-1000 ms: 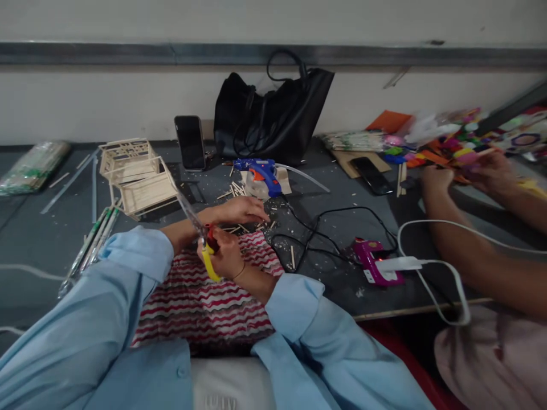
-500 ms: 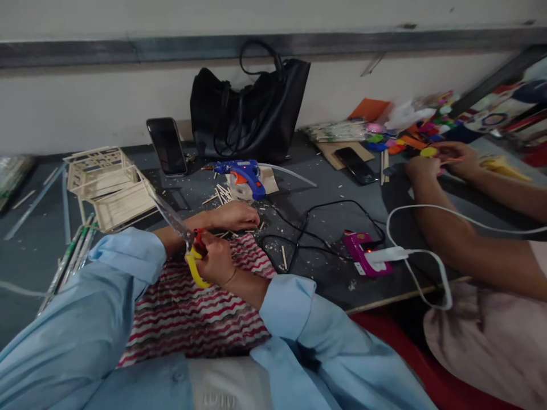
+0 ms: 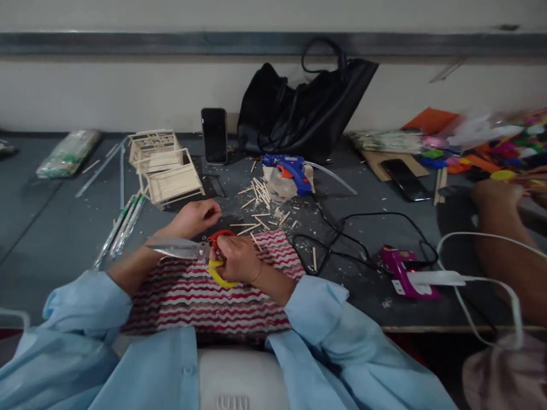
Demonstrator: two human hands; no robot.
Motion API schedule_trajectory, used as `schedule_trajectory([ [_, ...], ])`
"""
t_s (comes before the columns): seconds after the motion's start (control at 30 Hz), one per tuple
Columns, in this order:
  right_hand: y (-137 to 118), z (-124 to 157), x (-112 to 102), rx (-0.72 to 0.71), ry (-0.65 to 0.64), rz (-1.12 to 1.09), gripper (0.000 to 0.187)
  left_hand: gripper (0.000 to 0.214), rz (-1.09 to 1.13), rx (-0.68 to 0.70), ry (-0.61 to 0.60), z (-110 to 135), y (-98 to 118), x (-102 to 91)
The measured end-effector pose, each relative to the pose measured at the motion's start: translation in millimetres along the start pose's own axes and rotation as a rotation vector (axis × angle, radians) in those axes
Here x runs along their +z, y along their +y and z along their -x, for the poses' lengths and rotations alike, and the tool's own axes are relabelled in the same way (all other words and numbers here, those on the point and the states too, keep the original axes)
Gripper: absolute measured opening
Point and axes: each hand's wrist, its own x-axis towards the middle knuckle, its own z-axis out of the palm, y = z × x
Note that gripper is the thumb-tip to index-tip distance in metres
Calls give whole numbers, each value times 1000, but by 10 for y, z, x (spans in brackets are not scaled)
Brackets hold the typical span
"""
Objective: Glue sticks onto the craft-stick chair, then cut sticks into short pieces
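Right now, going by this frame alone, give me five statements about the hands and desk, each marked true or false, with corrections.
1. The right hand holds the scissors. True.
2. The left hand grips the glue gun. False: the glue gun lies beyond the left hand, apart from it.
3. The scissors have one red handle and one yellow. True.
4. The stick model stands on the striped cloth. False: the stick model is beyond the striped cloth.
5. The black bag is behind the glue gun. True.
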Motion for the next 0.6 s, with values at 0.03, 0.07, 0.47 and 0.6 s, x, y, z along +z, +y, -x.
schedule_trajectory([
  [0.03,-24,3,6,5,-45,28,15,16,-54,-8,0,100,-47,6],
  [0.07,-53,14,12,19,-96,65,17,16,-107,-13,-6,185,-87,16],
  [0.47,-159,279,-4,-48,-141,151,21,24,-210,57,-45,366,-71,-29],
  [0.6,-67,255,-48,-114,83,24,10,28,-88,260,-2,74,78,3],
])
